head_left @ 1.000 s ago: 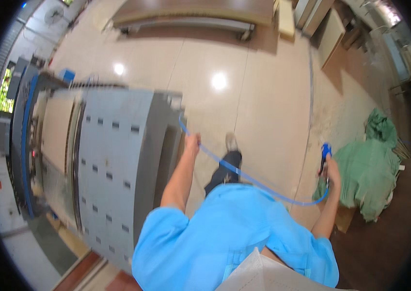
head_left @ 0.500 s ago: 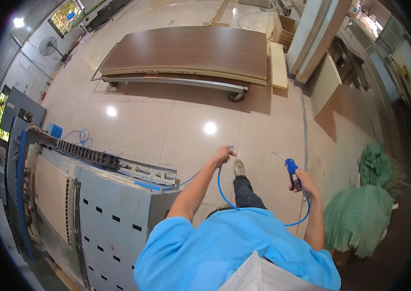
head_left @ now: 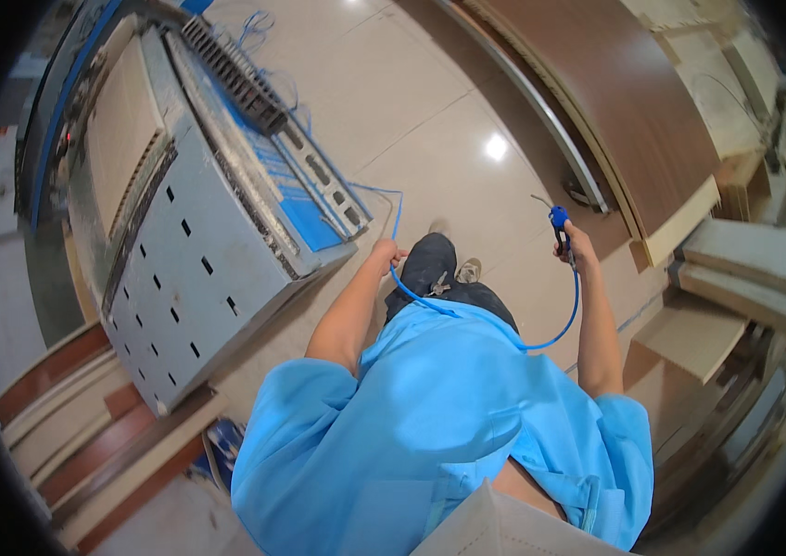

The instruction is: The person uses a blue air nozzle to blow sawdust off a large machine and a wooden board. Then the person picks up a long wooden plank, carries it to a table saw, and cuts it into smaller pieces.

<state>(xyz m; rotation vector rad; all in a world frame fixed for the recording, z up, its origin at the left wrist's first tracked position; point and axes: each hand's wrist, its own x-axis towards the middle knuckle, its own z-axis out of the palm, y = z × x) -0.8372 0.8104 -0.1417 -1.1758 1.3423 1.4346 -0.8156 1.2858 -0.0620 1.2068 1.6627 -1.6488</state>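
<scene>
My right hand (head_left: 580, 246) is closed round the handle of a blue air blow gun (head_left: 558, 219), its thin bent nozzle pointing up and to the left. From the gun's base a blue air hose (head_left: 575, 310) loops down past my shirt and across the front of my body. My left hand (head_left: 387, 256) is closed on the same hose at waist height. Beyond that hand the hose runs up toward the grey machine (head_left: 191, 243) on the left. Both hands hang over the tiled floor, with my legs and shoes between them.
Long brown panels (head_left: 615, 93) lie stacked on a low metal cart (head_left: 541, 107) at the upper right. Pale boards (head_left: 745, 269) stand at the right. A slotted rail (head_left: 319, 176) edges the machine. More boards (head_left: 124, 426) are stacked at the lower left.
My view has swung left, so the machine sits higher and the panel cart has shifted to the right. My left hand has come closer to my body. The blow gun stays in my right hand.
</scene>
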